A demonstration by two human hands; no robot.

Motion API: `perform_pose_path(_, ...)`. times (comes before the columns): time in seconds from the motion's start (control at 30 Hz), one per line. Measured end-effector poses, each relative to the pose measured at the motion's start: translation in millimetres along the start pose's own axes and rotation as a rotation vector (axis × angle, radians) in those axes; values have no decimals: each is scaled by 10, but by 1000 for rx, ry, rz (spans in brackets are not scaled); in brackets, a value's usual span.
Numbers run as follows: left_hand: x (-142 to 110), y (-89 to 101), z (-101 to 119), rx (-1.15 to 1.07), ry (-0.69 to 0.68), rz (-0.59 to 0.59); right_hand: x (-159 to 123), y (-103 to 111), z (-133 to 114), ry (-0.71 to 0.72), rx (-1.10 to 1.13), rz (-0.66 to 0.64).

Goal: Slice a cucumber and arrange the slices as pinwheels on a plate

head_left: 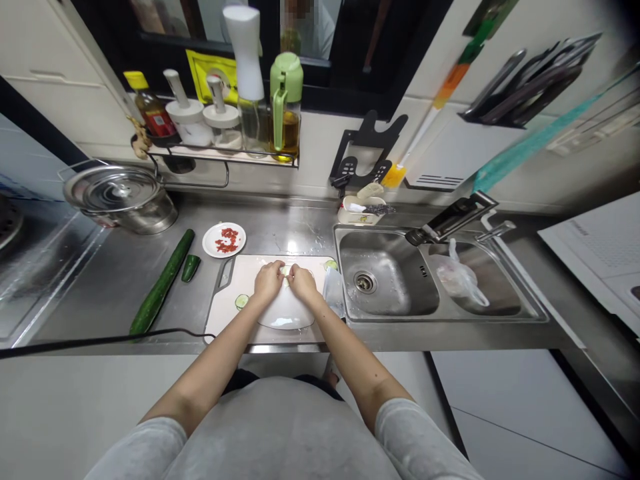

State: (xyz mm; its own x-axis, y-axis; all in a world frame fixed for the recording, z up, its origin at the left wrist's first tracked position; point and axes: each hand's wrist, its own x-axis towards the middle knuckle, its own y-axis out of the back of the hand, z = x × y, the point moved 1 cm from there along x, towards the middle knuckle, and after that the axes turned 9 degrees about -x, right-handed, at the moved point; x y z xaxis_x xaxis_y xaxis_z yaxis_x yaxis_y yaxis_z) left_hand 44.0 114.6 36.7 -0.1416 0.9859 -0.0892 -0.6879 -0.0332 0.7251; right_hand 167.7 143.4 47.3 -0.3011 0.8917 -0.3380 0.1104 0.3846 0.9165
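My left hand (269,281) and my right hand (302,281) meet over a white cutting board (227,307), fingers curled together around a small pale green cucumber piece (285,270). Below my hands a white plate (286,316) rests on the board. One cucumber slice (241,301) lies on the board to the left, and another green bit (331,265) sits at the board's far right corner. A whole cucumber (161,285) and a cut end piece (191,267) lie on the steel counter to the left.
A small plate of chopped red chilli (225,240) sits behind the board. A lidded steel pot (120,197) stands at far left. The double sink (395,283) is on the right, a plastic bag (457,277) in its right basin. Bottles fill a rack (225,155).
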Motion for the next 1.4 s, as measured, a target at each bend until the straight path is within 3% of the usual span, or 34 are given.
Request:
perform_pose_path(0.53,-14,-6,4,24,-30,6,-22,32,-5,1,-46,-24)
perform_pose_path(0.87,-20,12,-16,28,-6,34,-264,-26,-76,32,-128,8)
perform_pose_path(1.4,-108,70,-20,29,-7,11,-367,33,38,49,-83,-13)
